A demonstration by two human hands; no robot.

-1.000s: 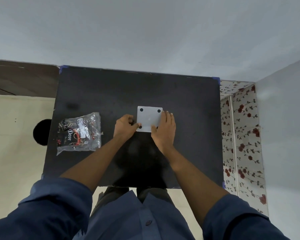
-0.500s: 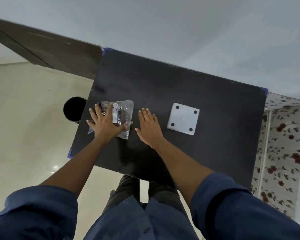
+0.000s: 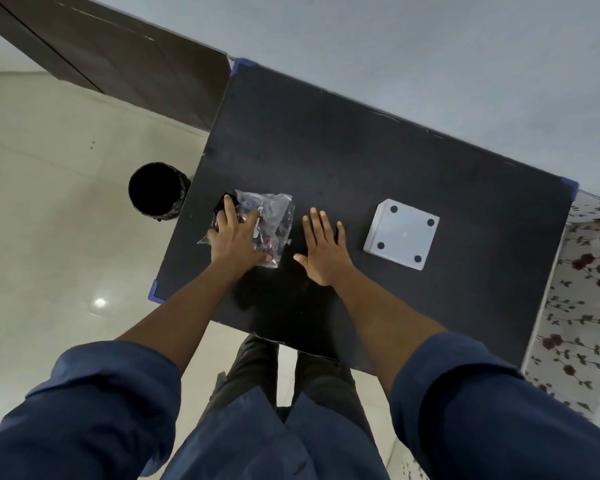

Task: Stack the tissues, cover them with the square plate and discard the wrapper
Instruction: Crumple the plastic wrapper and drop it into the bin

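Observation:
A white square plate (image 3: 401, 233) lies upside down on the black table (image 3: 343, 161), four dark feet showing; no tissues are visible beneath it. At the table's left edge lies a crumpled clear wrapper (image 3: 274, 216) with dark print. My left hand (image 3: 234, 237) rests on top of the wrapper, fingers spread and curling over it. My right hand (image 3: 324, 247) lies flat on the table just right of the wrapper, fingers apart, holding nothing, well left of the plate.
A round black bin (image 3: 156, 190) stands on the pale floor just off the table's left edge. A dark wooden panel (image 3: 118, 60) runs behind it. A floral-patterned surface (image 3: 582, 289) borders the table's right side.
Both hands left the plate and moved left. My left hand came down on the wrapper and now presses on it. The view swung left and closer.

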